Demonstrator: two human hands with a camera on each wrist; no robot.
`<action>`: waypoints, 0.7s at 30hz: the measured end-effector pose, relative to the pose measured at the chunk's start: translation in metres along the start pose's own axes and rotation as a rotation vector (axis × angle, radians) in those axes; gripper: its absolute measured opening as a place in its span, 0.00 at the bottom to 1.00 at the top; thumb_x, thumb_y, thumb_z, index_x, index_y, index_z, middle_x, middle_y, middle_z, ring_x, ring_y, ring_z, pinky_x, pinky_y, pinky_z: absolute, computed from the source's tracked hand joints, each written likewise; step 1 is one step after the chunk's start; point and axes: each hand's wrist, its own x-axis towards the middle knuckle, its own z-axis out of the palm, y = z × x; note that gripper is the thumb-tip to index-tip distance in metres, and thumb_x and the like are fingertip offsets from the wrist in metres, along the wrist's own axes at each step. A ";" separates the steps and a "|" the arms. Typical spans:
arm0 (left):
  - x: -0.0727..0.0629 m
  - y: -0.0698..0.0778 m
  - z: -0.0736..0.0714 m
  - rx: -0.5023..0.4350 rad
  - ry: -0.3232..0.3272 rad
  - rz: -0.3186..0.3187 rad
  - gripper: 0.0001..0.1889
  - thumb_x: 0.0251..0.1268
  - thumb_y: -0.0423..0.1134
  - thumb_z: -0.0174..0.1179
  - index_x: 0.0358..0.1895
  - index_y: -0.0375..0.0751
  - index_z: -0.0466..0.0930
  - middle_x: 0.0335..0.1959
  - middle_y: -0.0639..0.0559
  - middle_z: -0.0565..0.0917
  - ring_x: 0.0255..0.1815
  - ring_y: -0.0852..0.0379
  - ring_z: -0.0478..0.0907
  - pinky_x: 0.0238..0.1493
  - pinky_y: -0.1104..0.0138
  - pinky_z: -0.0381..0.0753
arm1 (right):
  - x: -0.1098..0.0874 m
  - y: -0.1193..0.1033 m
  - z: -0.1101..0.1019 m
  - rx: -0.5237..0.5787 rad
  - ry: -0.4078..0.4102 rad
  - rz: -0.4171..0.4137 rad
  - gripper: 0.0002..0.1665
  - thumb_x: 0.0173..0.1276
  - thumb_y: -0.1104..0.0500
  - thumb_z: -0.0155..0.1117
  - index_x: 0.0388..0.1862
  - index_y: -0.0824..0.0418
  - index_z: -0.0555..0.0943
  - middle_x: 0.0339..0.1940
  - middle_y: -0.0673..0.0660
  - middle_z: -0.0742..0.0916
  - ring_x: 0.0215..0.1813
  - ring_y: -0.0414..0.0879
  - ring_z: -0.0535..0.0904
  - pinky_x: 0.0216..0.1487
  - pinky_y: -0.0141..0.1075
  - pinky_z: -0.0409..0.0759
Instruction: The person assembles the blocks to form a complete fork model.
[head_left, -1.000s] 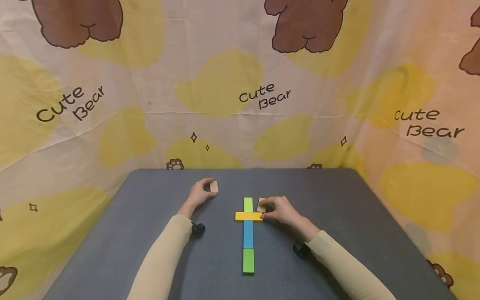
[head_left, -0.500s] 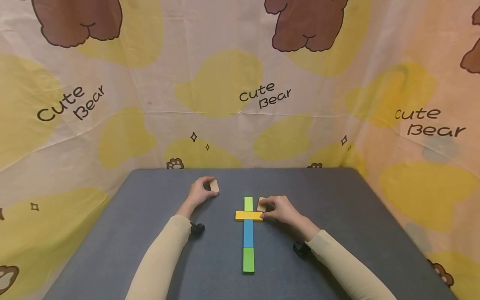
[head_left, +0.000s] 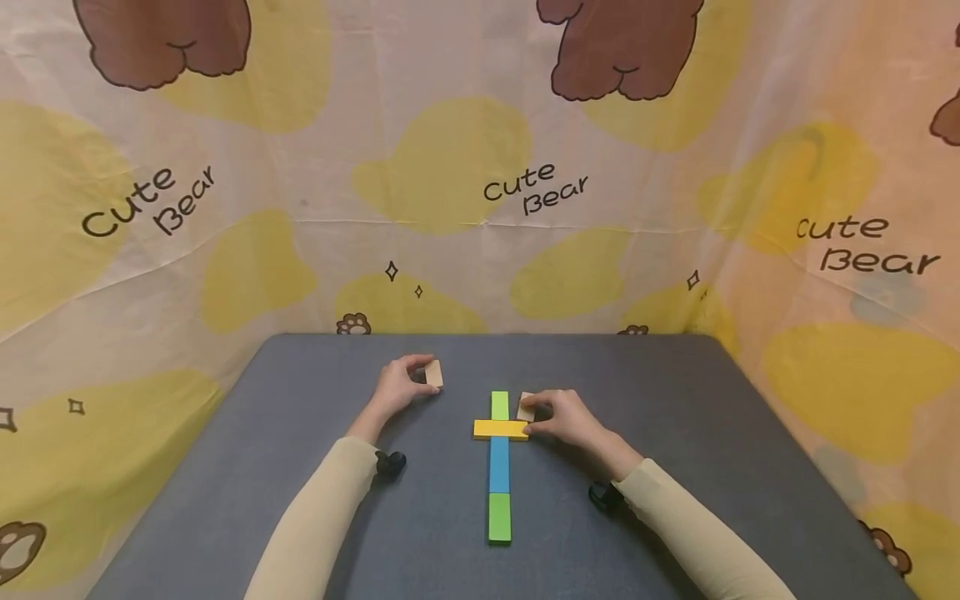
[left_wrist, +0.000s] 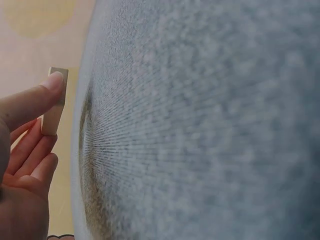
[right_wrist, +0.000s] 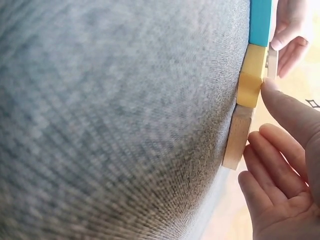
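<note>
In the head view my left hand (head_left: 397, 383) pinches a small plain wooden block (head_left: 434, 373) between thumb and fingers, to the left of a cross of blocks. Flat on the table lie a light green block (head_left: 499, 405), a yellow block (head_left: 500, 429) crosswise, a blue block (head_left: 499, 465) and a green block (head_left: 499, 517). My right hand (head_left: 566, 418) is at the cross's right arm. Its fingers are around a second wooden block (right_wrist: 237, 137) beside the yellow one, and its thumb tip touches the yellow block's end in the right wrist view.
The blocks lie on a grey-blue cloth-covered table (head_left: 637, 375) with rounded far corners. A patterned curtain (head_left: 450, 167) with bears and lettering hangs behind it and along both sides. Dark wrist cameras (head_left: 392, 463) sit under both cuffs.
The left hand has edged slightly to the right with its wooden block. The right hand stays at the second wooden block, and the head view has shifted a little.
</note>
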 end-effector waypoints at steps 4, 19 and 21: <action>-0.003 0.001 0.002 0.015 0.008 -0.003 0.33 0.45 0.41 0.75 0.60 0.50 0.76 0.60 0.48 0.78 0.63 0.42 0.73 0.59 0.51 0.74 | 0.000 0.000 0.000 -0.001 0.006 -0.017 0.29 0.50 0.51 0.77 0.52 0.58 0.83 0.52 0.55 0.86 0.55 0.50 0.80 0.57 0.49 0.77; -0.015 0.016 0.017 -0.006 0.016 0.097 0.33 0.42 0.40 0.77 0.59 0.48 0.78 0.58 0.47 0.79 0.61 0.45 0.75 0.59 0.53 0.75 | 0.000 0.002 -0.001 0.003 0.014 -0.045 0.27 0.50 0.52 0.77 0.50 0.59 0.84 0.49 0.55 0.87 0.53 0.50 0.81 0.56 0.49 0.77; -0.017 0.018 0.018 -0.006 0.010 0.101 0.33 0.42 0.40 0.77 0.58 0.49 0.79 0.58 0.48 0.80 0.61 0.46 0.75 0.59 0.54 0.75 | 0.001 0.002 0.000 0.008 0.012 -0.040 0.27 0.50 0.52 0.77 0.50 0.59 0.84 0.49 0.55 0.87 0.53 0.50 0.81 0.56 0.49 0.77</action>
